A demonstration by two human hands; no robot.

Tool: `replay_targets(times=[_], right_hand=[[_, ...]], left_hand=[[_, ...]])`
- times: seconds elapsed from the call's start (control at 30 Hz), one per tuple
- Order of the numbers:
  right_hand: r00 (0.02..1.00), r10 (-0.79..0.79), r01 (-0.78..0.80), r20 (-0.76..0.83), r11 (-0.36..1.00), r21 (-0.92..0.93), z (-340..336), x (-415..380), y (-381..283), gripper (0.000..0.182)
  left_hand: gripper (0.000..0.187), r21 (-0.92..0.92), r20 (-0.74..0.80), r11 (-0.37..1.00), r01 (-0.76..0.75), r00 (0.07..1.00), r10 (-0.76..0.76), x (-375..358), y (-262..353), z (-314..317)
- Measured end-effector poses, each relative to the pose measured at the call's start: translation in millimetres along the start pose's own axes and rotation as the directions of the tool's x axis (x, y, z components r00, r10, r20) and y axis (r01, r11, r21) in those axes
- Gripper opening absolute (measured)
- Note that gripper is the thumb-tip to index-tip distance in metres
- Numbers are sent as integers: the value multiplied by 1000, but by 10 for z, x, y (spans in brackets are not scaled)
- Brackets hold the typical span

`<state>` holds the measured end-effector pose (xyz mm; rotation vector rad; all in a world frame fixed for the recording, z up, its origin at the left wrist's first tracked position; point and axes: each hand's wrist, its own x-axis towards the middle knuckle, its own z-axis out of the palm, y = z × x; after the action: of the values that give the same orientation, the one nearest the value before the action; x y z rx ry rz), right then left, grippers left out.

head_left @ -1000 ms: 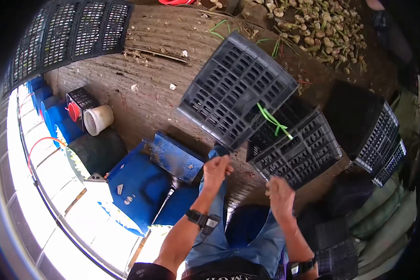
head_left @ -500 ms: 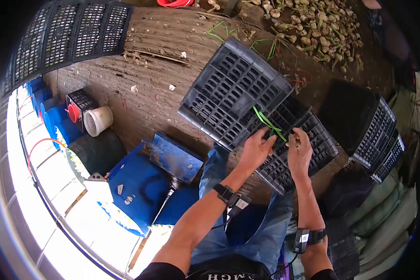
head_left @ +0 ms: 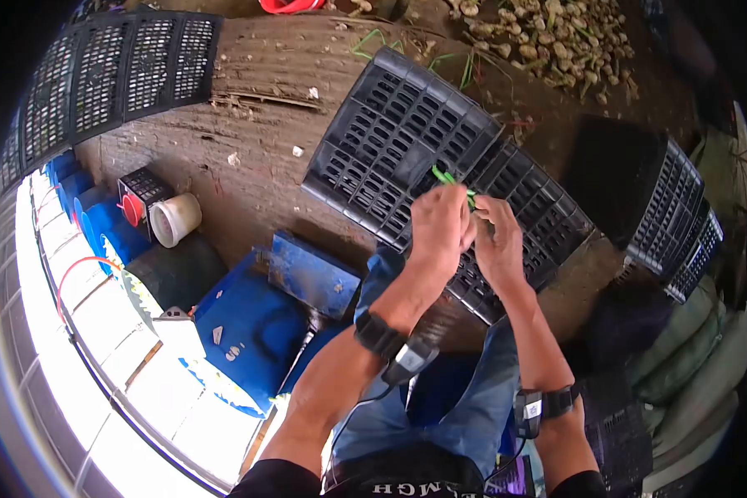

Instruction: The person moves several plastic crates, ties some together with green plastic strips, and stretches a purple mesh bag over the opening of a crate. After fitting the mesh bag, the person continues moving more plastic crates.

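A black slotted plastic crate (head_left: 390, 141) stands on the dirt floor with its lid (head_left: 539, 224) lying open beside it. A green plastic tie (head_left: 446, 178) sticks out where lid and crate meet. My left hand (head_left: 438, 228) and my right hand (head_left: 498, 241) are side by side on that spot, fingers pinched on the green tie. Most of the tie is hidden under my fingers. Both wrists carry black bands.
Another black crate (head_left: 664, 224) stands at the right, beside stacked sacks (head_left: 689, 373). A pile of bulbs (head_left: 548, 37) lies at the top. A crate panel (head_left: 116, 70) leans at upper left. Blue drums (head_left: 100, 220), a white bucket (head_left: 174, 217) and a blue board (head_left: 249, 324) sit left.
Both hands rose from near my knees to the crate and closed on the green tie. The view has shifted slightly so the crate sits higher.
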<state>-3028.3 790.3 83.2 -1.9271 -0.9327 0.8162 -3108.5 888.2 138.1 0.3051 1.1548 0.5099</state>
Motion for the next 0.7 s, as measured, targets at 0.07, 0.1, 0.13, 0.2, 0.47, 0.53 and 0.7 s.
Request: replay_targets(times=[0.07, 0.1, 0.13, 0.2, 0.47, 0.53, 0.7], right_hand=[[997, -37, 37, -67, 999, 1, 85, 55, 38, 24], [995, 75, -67, -67, 990, 122, 94, 34, 25, 21], [983, 176, -158, -54, 958, 239, 109, 53, 3, 19], [962, 270, -269, 37, 922, 278, 30, 45, -62, 17], [876, 271, -248, 399, 963, -109, -206, 347, -528, 26], [784, 207, 63, 585, 911, -407, -134, 407, -553, 27], [784, 175, 164, 596, 867, -470, -28, 324, -357, 26]], left_hand=[[33, 56, 3, 998, 25, 1000, -26, -61, -85, -216], [33, 307, 63, 950, -54, 997, 37, -140, -142, -314], [33, 529, 140, 836, -149, 986, 87, -185, -180, -425], [37, 666, 181, 719, -200, 978, 105, -216, -320, -616], [27, 726, 236, 642, -246, 966, 104, -374, -571, -739], [24, 715, 319, 572, -401, 916, 243, -350, -708, -754], [23, 699, 315, 591, -403, 915, 253, -374, -824, -732]])
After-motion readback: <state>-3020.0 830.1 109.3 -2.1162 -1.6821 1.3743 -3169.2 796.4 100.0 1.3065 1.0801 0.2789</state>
